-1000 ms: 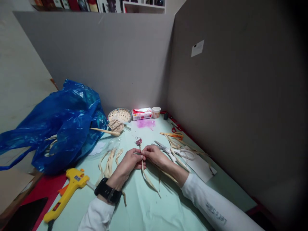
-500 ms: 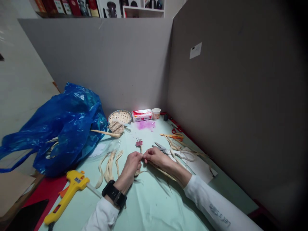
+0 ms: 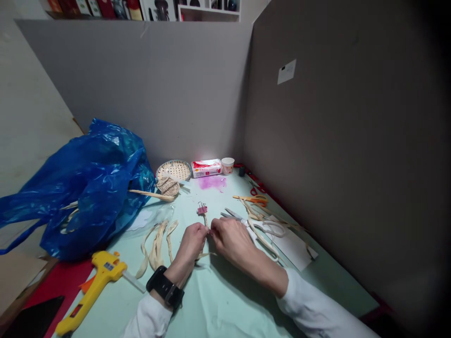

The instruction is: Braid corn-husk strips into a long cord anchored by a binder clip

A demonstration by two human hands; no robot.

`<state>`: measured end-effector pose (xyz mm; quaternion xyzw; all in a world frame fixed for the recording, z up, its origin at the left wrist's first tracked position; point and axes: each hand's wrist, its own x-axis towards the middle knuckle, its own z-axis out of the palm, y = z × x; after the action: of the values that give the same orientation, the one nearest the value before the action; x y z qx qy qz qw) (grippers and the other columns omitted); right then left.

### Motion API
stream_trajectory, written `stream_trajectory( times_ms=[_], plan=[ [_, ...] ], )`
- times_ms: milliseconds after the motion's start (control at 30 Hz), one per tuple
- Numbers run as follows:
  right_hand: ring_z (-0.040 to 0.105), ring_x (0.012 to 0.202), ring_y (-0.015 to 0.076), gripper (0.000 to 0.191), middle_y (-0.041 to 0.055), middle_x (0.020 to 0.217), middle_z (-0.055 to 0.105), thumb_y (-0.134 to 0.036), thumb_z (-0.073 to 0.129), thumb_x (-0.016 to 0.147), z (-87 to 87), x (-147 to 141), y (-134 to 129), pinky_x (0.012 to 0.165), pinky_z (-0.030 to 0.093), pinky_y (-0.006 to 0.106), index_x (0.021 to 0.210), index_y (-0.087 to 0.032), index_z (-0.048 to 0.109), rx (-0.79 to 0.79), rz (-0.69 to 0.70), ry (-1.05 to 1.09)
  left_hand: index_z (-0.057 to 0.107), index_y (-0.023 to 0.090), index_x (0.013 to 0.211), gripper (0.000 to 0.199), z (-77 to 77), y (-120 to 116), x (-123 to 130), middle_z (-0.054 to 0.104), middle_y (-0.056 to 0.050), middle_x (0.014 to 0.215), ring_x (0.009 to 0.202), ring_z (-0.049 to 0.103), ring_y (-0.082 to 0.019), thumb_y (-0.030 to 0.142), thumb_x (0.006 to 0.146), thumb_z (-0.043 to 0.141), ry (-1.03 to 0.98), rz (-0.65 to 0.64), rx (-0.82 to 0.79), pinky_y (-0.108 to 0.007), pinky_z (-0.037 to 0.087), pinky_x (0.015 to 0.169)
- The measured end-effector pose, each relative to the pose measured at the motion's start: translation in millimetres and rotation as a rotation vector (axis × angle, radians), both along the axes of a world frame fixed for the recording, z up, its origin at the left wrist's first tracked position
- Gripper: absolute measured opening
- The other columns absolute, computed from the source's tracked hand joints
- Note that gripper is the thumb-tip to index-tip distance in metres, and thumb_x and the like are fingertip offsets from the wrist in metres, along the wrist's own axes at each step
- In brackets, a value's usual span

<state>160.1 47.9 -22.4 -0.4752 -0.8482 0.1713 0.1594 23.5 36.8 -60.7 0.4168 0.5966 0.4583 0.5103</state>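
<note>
A pink binder clip [image 3: 202,210] lies on the pale green cloth and grips the far end of a thin braided strand [image 3: 206,220] of dried, straw-coloured husk. My left hand [image 3: 193,240], with a black watch on its wrist, is closed in a pinch on the strand just below the clip. Fingertips of my right hand [image 3: 225,234] meet it from the other side, curled together at the same spot; the fibre between them is mostly hidden. A loose husk end [image 3: 207,255] sticks out under the hands. Left of them lie several flat husk strips [image 3: 158,246].
Scissors with white handles [image 3: 273,228] lie right of my right hand, orange scissors [image 3: 259,200] beyond. A yellow glue gun [image 3: 93,291] and a blue plastic bag [image 3: 95,188] are at left. A woven basket [image 3: 174,168], a tissue pack [image 3: 206,168] and a paper cup [image 3: 228,165] stand at the back.
My right hand has turned over more, its back now facing up and its fingers curled in. The long strip that trailed under its wrist no longer shows. My left hand stays pinched in place.
</note>
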Motion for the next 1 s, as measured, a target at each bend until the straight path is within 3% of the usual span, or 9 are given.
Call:
stream_trajectory(
  times_ms=[200,333,433,500,567,633,700,833,1000],
  plan=[
    [0.063,0.077,0.0251,0.020,0.0137,0.093,0.068,-0.012,0.051,0.084,-3.3,-7.8,-20.5,0.060,0.034,0.032,0.100,-0.013,0.063,0.116,0.183,-0.137,0.061,0.014,0.103,0.024,-2.0,-1.1,-3.9,0.065,-0.003,0.090,0.068,0.062,-0.012,0.034,0.091,0.056,0.022,0.013,-0.060,-0.027,0.053,0.058],
    [0.063,0.085,0.0261,0.023,0.0172,0.102,0.067,-0.005,0.048,0.084,-9.5,-12.4,-27.9,0.060,0.036,0.033,0.101,-0.011,0.063,0.145,0.281,-0.170,0.060,0.013,0.084,0.021,3.4,-4.0,-8.4,0.055,0.005,0.066,0.046,0.047,-0.005,0.032,0.092,0.056,-0.019,-0.006,-0.057,-0.018,0.040,0.042],
    [0.063,0.086,0.0262,0.019,0.0166,0.096,0.069,-0.005,0.054,0.080,-8.3,-11.7,-26.9,0.060,0.036,0.032,0.094,-0.011,0.066,0.138,0.320,-0.152,0.056,0.014,0.074,0.024,7.0,-5.9,-11.3,0.047,0.009,0.056,0.039,0.036,-0.003,0.029,0.092,0.056,-0.063,-0.033,-0.058,-0.016,0.031,0.036],
    [0.063,0.079,0.0242,0.010,0.0125,0.084,0.070,-0.015,0.058,0.081,-3.9,-6.9,-19.4,0.060,0.035,0.030,0.083,-0.014,0.067,0.116,0.302,-0.107,0.055,0.014,0.073,0.024,7.0,-6.2,-12.4,0.044,0.010,0.054,0.037,0.032,-0.002,0.028,0.092,0.056,-0.086,-0.040,-0.063,-0.016,0.028,0.034],
    [0.063,0.078,0.0223,0.019,0.0104,0.084,0.071,-0.027,0.052,0.088,0.9,-0.5,-7.5,0.064,0.036,0.029,0.084,-0.016,0.068,0.096,0.226,-0.034,0.056,0.014,0.075,0.022,5.4,-5.6,-13.1,0.044,0.010,0.055,0.037,0.032,-0.002,0.028,0.092,0.056,-0.106,-0.051,-0.081,-0.015,0.027,0.034],
    [0.063,0.087,0.0213,0.026,0.0117,0.098,0.070,-0.026,0.043,0.093,3.4,4.1,5.0,0.069,0.037,0.028,0.102,-0.015,0.065,0.076,0.129,0.044,0.058,0.013,0.081,0.020,3.4,-4.5,-13.6,0.049,0.008,0.060,0.039,0.036,-0.002,0.030,0.092,0.056,-0.124,-0.074,-0.103,-0.015,0.030,0.034],
    [0.063,0.087,0.0185,0.027,0.0105,0.100,0.070,-0.023,0.043,0.092,1.8,4.3,13.9,0.069,0.038,0.025,0.111,-0.014,0.060,0.026,0.104,0.097,0.059,0.013,0.088,0.018,2.0,-3.7,-14.3,0.054,0.006,0.066,0.042,0.042,-0.003,0.030,0.092,0.056,-0.135,-0.091,-0.115,-0.016,0.035,0.037],
    [0.063,0.077,0.0158,0.025,0.0072,0.087,0.070,-0.021,0.048,0.088,-8.0,-6.9,16.6,0.062,0.038,0.022,0.110,-0.013,0.057,-0.074,0.116,0.135,0.060,0.013,0.093,0.019,2.0,-5.1,-15.2,0.057,0.004,0.071,0.047,0.048,-0.005,0.032,0.092,0.055,-0.132,-0.091,-0.101,-0.018,0.041,0.041],
    [0.060,0.073,0.0180,0.020,0.0115,0.086,0.066,-0.023,0.046,0.092,-14.1,-18.3,10.5,0.060,0.040,0.027,0.100,-0.009,0.059,-0.142,0.020,0.114,0.059,0.014,0.089,0.022,3.8,-9.9,-11.1,0.052,0.006,0.065,0.042,0.040,-0.004,0.034,0.093,0.054,-0.081,-0.098,-0.057,-0.017,0.035,0.038]
  ],
)
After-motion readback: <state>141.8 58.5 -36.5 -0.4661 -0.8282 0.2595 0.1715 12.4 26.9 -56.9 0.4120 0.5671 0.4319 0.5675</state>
